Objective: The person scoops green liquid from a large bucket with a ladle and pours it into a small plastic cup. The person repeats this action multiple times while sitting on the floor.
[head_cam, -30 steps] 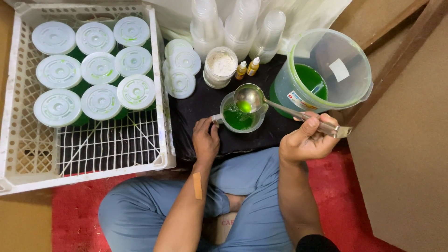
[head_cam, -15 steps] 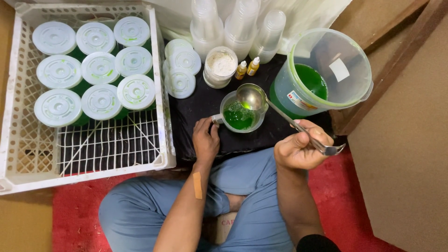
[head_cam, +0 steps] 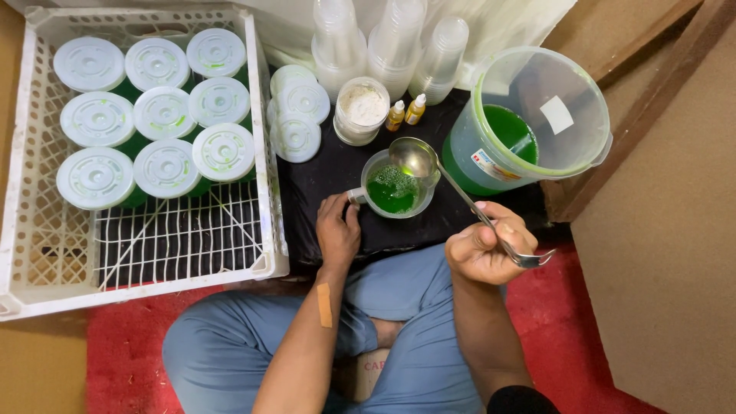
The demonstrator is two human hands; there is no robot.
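My right hand grips the long steel ladle, now tipped over the clear plastic cup of green liquid, which looks fuller than before. My left hand clasps its handle; the green bucket sits at two o'clock.

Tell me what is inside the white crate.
The white crate holds nine lidded cups in three rows at the far end; green shows beneath some lids. The lids hide how full they are. The near end shows only bare grid.
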